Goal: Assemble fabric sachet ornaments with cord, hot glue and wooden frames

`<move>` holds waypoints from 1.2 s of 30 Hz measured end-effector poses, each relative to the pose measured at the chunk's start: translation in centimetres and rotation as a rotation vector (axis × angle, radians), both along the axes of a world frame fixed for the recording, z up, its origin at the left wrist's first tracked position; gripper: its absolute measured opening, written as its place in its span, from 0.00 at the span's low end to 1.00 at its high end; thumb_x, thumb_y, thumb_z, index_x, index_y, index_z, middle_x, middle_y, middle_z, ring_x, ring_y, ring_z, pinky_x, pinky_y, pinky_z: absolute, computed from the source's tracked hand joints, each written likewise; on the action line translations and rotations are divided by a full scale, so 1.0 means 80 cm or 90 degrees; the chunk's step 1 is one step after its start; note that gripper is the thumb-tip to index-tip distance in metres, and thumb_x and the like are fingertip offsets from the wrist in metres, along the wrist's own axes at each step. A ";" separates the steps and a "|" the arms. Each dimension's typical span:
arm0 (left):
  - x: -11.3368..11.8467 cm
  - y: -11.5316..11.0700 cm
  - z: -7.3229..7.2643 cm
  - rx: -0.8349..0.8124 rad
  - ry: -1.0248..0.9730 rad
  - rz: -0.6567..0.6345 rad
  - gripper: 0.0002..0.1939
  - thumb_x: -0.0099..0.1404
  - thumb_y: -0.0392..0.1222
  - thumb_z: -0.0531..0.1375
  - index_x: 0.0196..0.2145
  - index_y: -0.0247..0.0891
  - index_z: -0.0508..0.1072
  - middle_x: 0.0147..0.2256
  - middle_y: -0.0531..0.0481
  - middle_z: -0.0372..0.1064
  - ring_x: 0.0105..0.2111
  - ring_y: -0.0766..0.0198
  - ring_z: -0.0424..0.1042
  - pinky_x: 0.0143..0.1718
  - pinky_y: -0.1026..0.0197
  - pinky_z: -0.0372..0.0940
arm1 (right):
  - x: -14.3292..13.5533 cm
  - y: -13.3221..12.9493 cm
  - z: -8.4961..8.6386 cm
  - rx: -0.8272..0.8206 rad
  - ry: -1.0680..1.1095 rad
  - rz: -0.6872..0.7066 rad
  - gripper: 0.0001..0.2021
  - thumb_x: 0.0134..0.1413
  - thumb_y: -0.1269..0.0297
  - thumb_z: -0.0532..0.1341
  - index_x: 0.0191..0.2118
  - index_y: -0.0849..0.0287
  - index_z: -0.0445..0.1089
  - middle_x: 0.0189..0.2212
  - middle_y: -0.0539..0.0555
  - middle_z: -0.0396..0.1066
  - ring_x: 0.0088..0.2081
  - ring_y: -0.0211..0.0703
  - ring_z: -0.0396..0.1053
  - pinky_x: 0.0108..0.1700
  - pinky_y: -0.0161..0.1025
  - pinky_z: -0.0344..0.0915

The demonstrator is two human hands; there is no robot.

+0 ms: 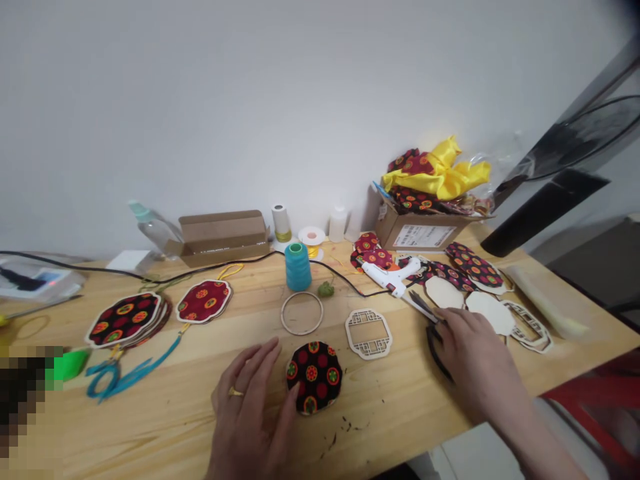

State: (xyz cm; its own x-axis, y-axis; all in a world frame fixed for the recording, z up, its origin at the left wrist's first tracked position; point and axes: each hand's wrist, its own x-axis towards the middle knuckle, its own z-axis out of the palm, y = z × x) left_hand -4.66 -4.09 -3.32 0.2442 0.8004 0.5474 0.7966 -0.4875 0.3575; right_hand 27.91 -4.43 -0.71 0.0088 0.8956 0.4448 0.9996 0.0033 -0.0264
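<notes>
My left hand (253,403) rests on the wooden table with its fingers stretched out. Its thumb touches the edge of a round, flower-patterned black fabric piece (315,377). To the right, my right hand (470,347) closes around scissors (436,353) with black handles, their blades pointing toward the glue gun (395,275); my fingers partly hide them. Between the hands lies a cut-out wooden lattice frame (369,335). A thin wooden ring (303,313) lies beyond the fabric piece, in front of a blue thread cone (298,267).
Stacked fabric-covered pieces (125,320) with blue tassels lie at left. Plain wooden blanks (489,313) lie beyond my right hand. A cardboard box (420,230) of cloth stands at the back right. A black cord (200,268) crosses the table, and dark scraps (345,427) lie near its front.
</notes>
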 end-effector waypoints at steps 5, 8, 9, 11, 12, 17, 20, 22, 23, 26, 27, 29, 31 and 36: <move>0.000 0.001 -0.003 0.006 0.013 -0.015 0.28 0.59 0.37 0.59 0.57 0.40 0.57 0.50 0.41 0.64 0.52 0.49 0.60 0.51 0.45 0.59 | 0.024 0.042 0.024 0.014 -0.071 0.103 0.15 0.53 0.74 0.51 0.43 0.64 0.71 0.41 0.63 0.71 0.42 0.54 0.65 0.45 0.51 0.65; 0.002 0.001 -0.003 0.011 0.018 -0.016 0.27 0.59 0.36 0.59 0.56 0.38 0.58 0.49 0.40 0.64 0.52 0.49 0.59 0.51 0.44 0.59 | 0.028 0.082 0.033 -0.062 -0.089 0.208 0.19 0.55 0.76 0.49 0.50 0.67 0.67 0.49 0.63 0.68 0.50 0.54 0.62 0.51 0.51 0.61; 0.003 0.000 -0.003 0.006 0.016 -0.012 0.27 0.59 0.35 0.58 0.56 0.38 0.58 0.49 0.40 0.64 0.52 0.49 0.59 0.51 0.44 0.59 | 0.028 0.094 0.034 -0.097 -0.088 0.237 0.20 0.55 0.76 0.49 0.53 0.66 0.65 0.52 0.62 0.66 0.52 0.53 0.61 0.52 0.52 0.61; 0.004 -0.002 -0.002 -0.008 0.010 0.004 0.25 0.60 0.36 0.58 0.55 0.38 0.58 0.48 0.40 0.65 0.52 0.49 0.60 0.50 0.45 0.60 | 0.028 0.114 0.035 -0.157 -0.074 0.293 0.22 0.57 0.74 0.49 0.57 0.62 0.61 0.55 0.60 0.63 0.55 0.53 0.59 0.53 0.54 0.59; 0.004 -0.003 -0.002 -0.017 0.010 0.011 0.25 0.60 0.36 0.57 0.55 0.38 0.59 0.48 0.41 0.65 0.51 0.49 0.60 0.50 0.45 0.61 | 0.028 0.121 0.035 -0.185 -0.066 0.314 0.22 0.58 0.73 0.49 0.58 0.60 0.60 0.56 0.60 0.63 0.56 0.53 0.58 0.54 0.55 0.58; 0.003 -0.004 -0.001 -0.039 0.018 0.022 0.24 0.60 0.35 0.58 0.54 0.39 0.59 0.47 0.41 0.64 0.51 0.51 0.61 0.49 0.47 0.63 | 0.023 0.137 0.034 -0.258 -0.038 0.349 0.21 0.61 0.70 0.48 0.59 0.56 0.59 0.52 0.59 0.66 0.56 0.53 0.58 0.54 0.54 0.58; 0.004 -0.003 -0.002 -0.038 0.016 0.014 0.25 0.60 0.35 0.58 0.54 0.38 0.59 0.47 0.41 0.64 0.51 0.51 0.61 0.49 0.47 0.63 | 0.018 0.140 0.033 -0.251 -0.030 0.362 0.19 0.60 0.72 0.48 0.55 0.60 0.64 0.49 0.60 0.67 0.54 0.52 0.60 0.54 0.52 0.59; 0.005 -0.003 -0.002 -0.039 0.015 0.012 0.24 0.60 0.35 0.57 0.54 0.38 0.59 0.47 0.41 0.64 0.51 0.51 0.61 0.49 0.46 0.63 | 0.015 0.141 0.033 -0.235 -0.040 0.371 0.18 0.59 0.73 0.47 0.52 0.63 0.66 0.47 0.62 0.68 0.51 0.52 0.62 0.52 0.51 0.61; 0.005 -0.003 -0.002 -0.039 0.015 0.013 0.24 0.60 0.35 0.57 0.54 0.39 0.59 0.47 0.40 0.64 0.51 0.51 0.61 0.49 0.46 0.63 | 0.015 0.142 0.033 -0.228 -0.049 0.376 0.18 0.59 0.74 0.47 0.52 0.64 0.66 0.46 0.62 0.68 0.50 0.52 0.62 0.52 0.51 0.61; 0.004 -0.004 -0.002 -0.045 0.018 0.018 0.23 0.61 0.35 0.57 0.54 0.38 0.59 0.47 0.40 0.64 0.51 0.51 0.60 0.48 0.46 0.63 | 0.016 0.140 0.034 -0.208 -0.081 0.384 0.18 0.58 0.74 0.48 0.52 0.66 0.65 0.45 0.64 0.68 0.48 0.52 0.62 0.51 0.50 0.62; 0.004 -0.004 -0.002 -0.046 0.020 0.019 0.23 0.61 0.36 0.57 0.54 0.38 0.59 0.47 0.40 0.63 0.51 0.51 0.60 0.48 0.46 0.63 | 0.018 0.139 0.034 -0.195 -0.088 0.386 0.18 0.57 0.74 0.49 0.52 0.66 0.64 0.45 0.64 0.67 0.49 0.52 0.62 0.51 0.50 0.62; 0.005 -0.005 -0.001 -0.042 0.019 0.020 0.23 0.61 0.36 0.57 0.54 0.38 0.60 0.47 0.40 0.63 0.51 0.50 0.60 0.48 0.46 0.63 | 0.022 0.136 0.036 -0.155 -0.091 0.393 0.19 0.56 0.75 0.49 0.54 0.66 0.63 0.46 0.64 0.65 0.50 0.53 0.60 0.51 0.50 0.62; 0.006 -0.005 0.001 -0.040 0.007 0.025 0.22 0.61 0.36 0.56 0.53 0.38 0.61 0.47 0.40 0.63 0.51 0.50 0.61 0.48 0.45 0.63 | 0.025 0.132 0.037 -0.097 -0.073 0.402 0.21 0.56 0.75 0.49 0.55 0.65 0.60 0.47 0.64 0.64 0.50 0.54 0.59 0.50 0.51 0.62; 0.011 -0.005 0.000 -0.050 -0.014 0.023 0.21 0.62 0.35 0.56 0.53 0.38 0.61 0.46 0.40 0.63 0.51 0.51 0.60 0.49 0.45 0.62 | 0.022 0.119 0.037 -0.015 0.014 0.385 0.25 0.53 0.74 0.51 0.59 0.60 0.54 0.46 0.63 0.62 0.47 0.55 0.61 0.48 0.52 0.63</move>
State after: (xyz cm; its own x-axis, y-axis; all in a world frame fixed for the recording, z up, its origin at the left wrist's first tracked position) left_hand -3.78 -4.53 -3.32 0.2034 0.8489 0.4879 0.8044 -0.4290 0.4111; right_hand 29.67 5.08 2.24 -0.4956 0.7547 0.4300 0.8201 0.5697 -0.0547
